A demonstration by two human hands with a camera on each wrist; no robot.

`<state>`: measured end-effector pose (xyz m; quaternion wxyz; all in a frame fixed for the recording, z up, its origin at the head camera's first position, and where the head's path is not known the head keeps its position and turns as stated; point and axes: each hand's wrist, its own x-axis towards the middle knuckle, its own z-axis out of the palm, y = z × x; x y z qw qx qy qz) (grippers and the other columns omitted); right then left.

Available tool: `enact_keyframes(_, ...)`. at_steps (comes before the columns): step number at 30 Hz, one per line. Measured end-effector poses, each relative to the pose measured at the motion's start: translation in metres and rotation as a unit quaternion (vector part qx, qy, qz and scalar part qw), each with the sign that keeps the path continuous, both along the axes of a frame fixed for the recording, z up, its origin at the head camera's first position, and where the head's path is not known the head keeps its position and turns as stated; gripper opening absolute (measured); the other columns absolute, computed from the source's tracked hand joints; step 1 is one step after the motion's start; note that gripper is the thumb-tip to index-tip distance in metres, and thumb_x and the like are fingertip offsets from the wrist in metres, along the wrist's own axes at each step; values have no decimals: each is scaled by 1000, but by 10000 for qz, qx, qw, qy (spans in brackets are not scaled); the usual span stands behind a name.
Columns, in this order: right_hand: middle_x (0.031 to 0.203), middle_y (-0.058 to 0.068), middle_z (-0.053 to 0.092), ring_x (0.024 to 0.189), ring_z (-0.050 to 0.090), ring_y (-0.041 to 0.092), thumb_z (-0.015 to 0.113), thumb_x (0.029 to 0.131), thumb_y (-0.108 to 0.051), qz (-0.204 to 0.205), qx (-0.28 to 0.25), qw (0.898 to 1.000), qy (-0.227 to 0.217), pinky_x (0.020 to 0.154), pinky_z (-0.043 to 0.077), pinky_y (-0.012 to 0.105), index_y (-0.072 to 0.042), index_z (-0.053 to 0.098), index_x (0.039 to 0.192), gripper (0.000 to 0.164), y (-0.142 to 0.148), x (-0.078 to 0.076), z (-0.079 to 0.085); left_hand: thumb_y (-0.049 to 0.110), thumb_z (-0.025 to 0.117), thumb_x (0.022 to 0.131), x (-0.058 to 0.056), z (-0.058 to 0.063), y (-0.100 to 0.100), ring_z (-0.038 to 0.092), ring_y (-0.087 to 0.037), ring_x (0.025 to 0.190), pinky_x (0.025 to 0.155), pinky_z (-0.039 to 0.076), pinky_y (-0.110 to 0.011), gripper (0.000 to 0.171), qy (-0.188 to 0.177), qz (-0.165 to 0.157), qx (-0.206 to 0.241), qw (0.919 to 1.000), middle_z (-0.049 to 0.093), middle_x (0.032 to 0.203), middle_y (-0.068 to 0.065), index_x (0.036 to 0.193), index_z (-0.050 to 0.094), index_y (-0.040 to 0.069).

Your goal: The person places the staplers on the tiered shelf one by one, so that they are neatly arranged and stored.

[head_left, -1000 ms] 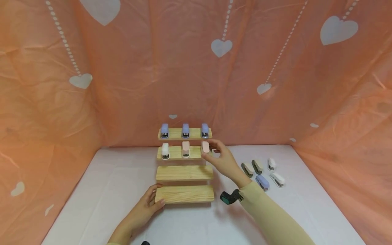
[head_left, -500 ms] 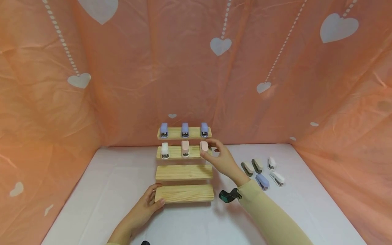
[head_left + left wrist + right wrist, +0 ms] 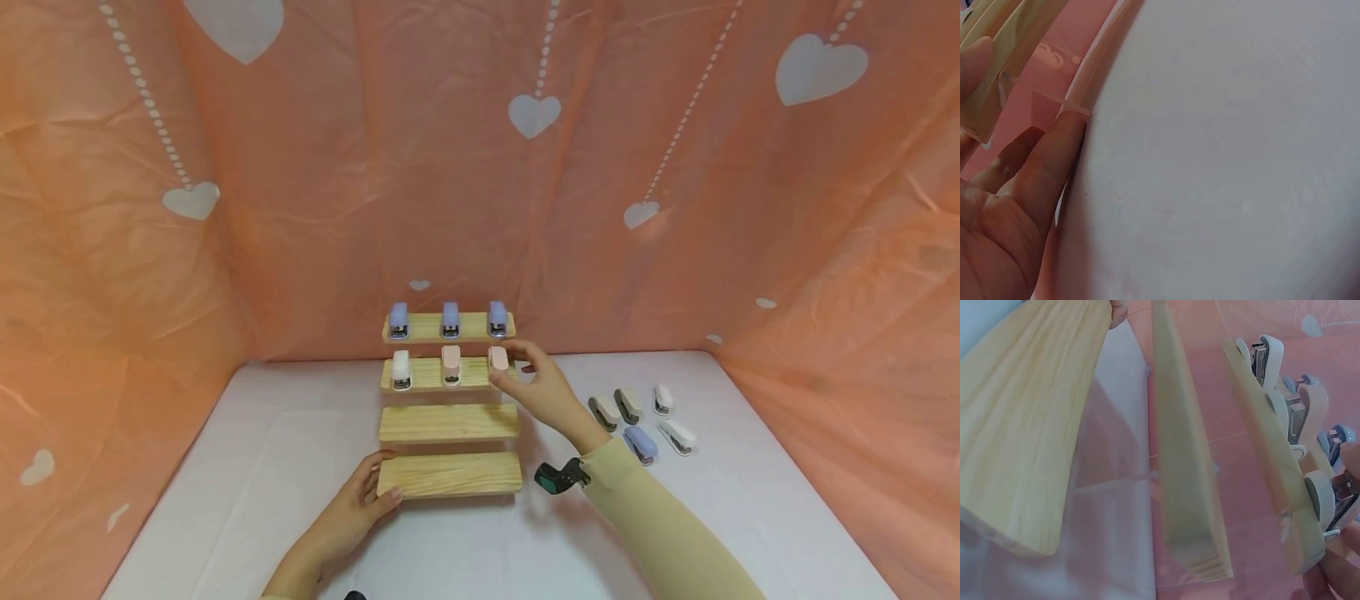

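Observation:
My right hand (image 3: 551, 396) holds a pale pink mini stapler (image 3: 498, 359) at the right end of the second shelf from the top. In the right wrist view, fingertips (image 3: 1341, 575) touch the shelf end beside that stapler (image 3: 1321, 497). A pink stapler (image 3: 451, 365) and a white stapler (image 3: 401, 369) stand left of it on the same board. Three lilac staplers, one of them the middle lilac stapler (image 3: 450, 320), line the top shelf. My left hand (image 3: 348, 508) grips the left end of the lowest wooden board (image 3: 457, 477), thumb on top.
A bare wooden board (image 3: 448, 423) lies between the lowest and second shelves. Clear supports join the boards. Right of the rack lie several more staplers: beige-and-grey ones (image 3: 628, 404), a lilac one (image 3: 641, 443) and white ones (image 3: 678, 436). An orange heart-print curtain (image 3: 450, 167) surrounds the white table (image 3: 285, 433).
The head view has shifted slightly, so everything sits a little further left. Both hands keep their places on the rack and the pink stapler.

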<state>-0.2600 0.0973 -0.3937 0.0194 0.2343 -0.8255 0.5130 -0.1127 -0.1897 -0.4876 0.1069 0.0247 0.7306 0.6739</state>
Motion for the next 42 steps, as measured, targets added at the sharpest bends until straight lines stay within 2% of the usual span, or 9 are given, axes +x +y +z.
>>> enact_keyframes(6,125,-3,57,118,51,23,72,85,-45,-2,-72,10000,-43,95,42,42,-22,53,132,56,2,0,-2,20,66,93,-1,-3,1,29,-45,137,99,47,-35,63,-62,-15,46,10000,25,151,-29,144,29,11)
enact_keyframes(14,133,1,54,118,50,19,74,81,-50,-261,-30,9996,-133,96,44,44,-25,47,138,68,17,9,-9,19,67,92,-1,-6,-1,27,-47,137,97,48,-36,64,-127,7,111,9999,23,151,-30,143,30,10)
enact_keyframes(20,135,-1,52,118,52,22,75,81,-48,-600,344,9976,-66,94,46,43,-22,47,139,70,51,18,-22,19,66,93,0,-6,-1,27,-47,137,96,49,-34,64,-110,-71,80,9999,22,152,-30,144,28,10)
enact_keyframes(29,136,6,53,122,49,29,75,83,-46,-760,631,9950,-143,98,42,53,-19,49,137,66,111,33,-42,21,64,94,-1,-6,-1,26,-47,137,97,48,-33,65,-53,-244,30,9997,22,152,-30,145,25,11)
enact_keyframes(32,136,8,53,123,48,32,73,83,-46,-910,784,9925,-215,98,42,54,-18,48,137,66,129,37,-48,21,65,94,-2,-6,-1,28,-46,137,97,48,-33,65,-59,-203,36,9998,24,151,-30,145,26,10)
enact_keyframes(39,133,17,55,121,50,33,75,85,-39,-1150,844,9897,-68,97,39,50,-4,49,135,66,158,41,-58,20,66,92,-2,-3,0,30,-45,136,98,47,-35,66,-133,12,23,9999,26,151,-28,145,28,11)
enact_keyframes(42,132,18,55,121,49,33,74,85,-39,-1294,980,9867,-61,97,38,49,-3,48,135,67,169,42,-61,21,66,92,-2,-2,1,30,-45,136,99,46,-37,65,-118,30,-52,9999,26,151,-29,145,28,11)
